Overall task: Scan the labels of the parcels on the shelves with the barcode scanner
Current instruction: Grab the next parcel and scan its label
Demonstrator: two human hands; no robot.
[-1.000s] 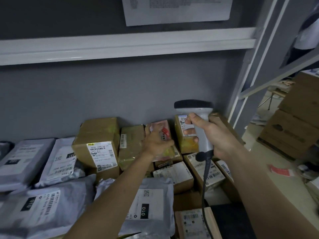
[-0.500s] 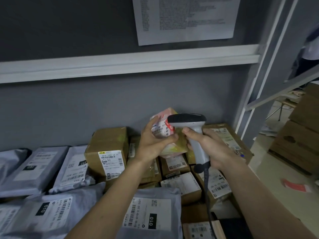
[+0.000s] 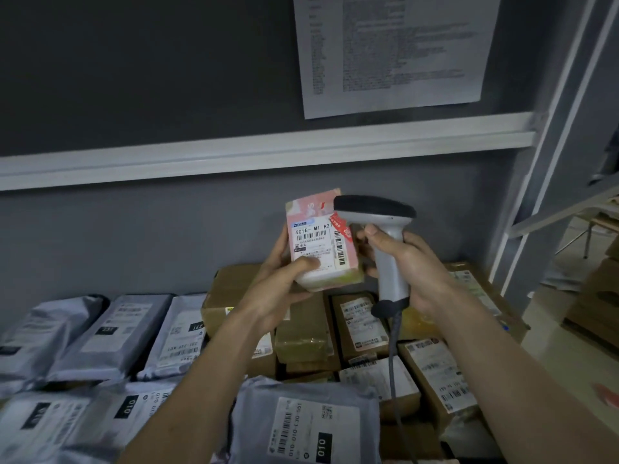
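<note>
Pink and white, a small parcel (image 3: 320, 241) is held up in the air above the pile, in front of the grey wall (image 3: 134, 236). The left hand (image 3: 284, 283) holds it from below and from the side, with the thumb pressed on the front near the bottom of its white label (image 3: 315, 242). The label faces the camera and shows black bars and the letters "501E M1 A21".

Just to the right of the parcel is the barcode scanner (image 3: 385, 249). It is grey with a dark head. The right hand (image 3: 412, 262) has its fingers wrapped around the grey handle, with the thumb up near the head. The dark head sits by the top right corner of the parcel, and a red sticker (image 3: 341, 226) on the parcel is close to it. A grey cable (image 3: 393, 363) hangs down from the bottom of the handle.

Below the hands, the shelf is full. Brown boxes (image 3: 301, 343) with white labels lie in the middle and on the right. Grey plastic bags (image 3: 110, 333) lie on the left, and more lie at the front; one bag (image 3: 301, 426) has "010" on its label. A sheet of paper (image 3: 392, 51) with small print hangs on the wall above a white rail (image 3: 234, 155).
</note>
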